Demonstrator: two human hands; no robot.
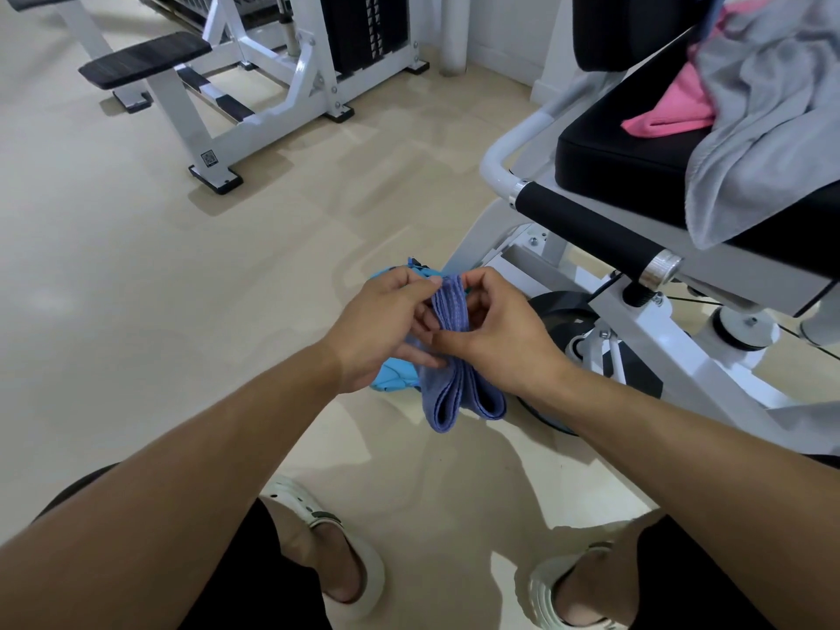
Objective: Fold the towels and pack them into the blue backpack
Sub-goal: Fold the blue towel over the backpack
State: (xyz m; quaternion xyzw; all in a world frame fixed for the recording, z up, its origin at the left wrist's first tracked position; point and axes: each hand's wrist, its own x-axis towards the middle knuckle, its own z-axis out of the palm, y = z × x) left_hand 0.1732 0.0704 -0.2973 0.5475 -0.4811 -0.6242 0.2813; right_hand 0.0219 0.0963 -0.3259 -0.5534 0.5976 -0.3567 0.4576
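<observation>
From the head camera, two bare arms reach out over a pale floor (136, 275). Both hands hold one small blue-purple towel (454, 356) in the air, in the middle of the picture. The towel is folded into a thick strip of several layers. Its long way runs up and down, with the top tipped a bit away from the person. Two rounded folds hang at the bottom, and the stitched edges sit at the top. It looks soft, with fine ribbed lines and a paler seam along the edge.

The left hand (386, 325) pinches the top of the towel with thumb and finger, and its other fingers lie against the towel's left side. The right hand (504, 329) is curled round the right side, its thumb pressing across the front.

Just behind and under the hands, a bright blue backpack (393, 375) lies on the floor, mostly hidden.

To the right, a grey towel (763, 129) and a pink towel (668, 111) lie heaped on the black seat (613, 161) of a white gym machine. A small square label on the white bench frame (209, 159) is too small to read.

Two feet in white sandals (350, 570) stand at the bottom.
</observation>
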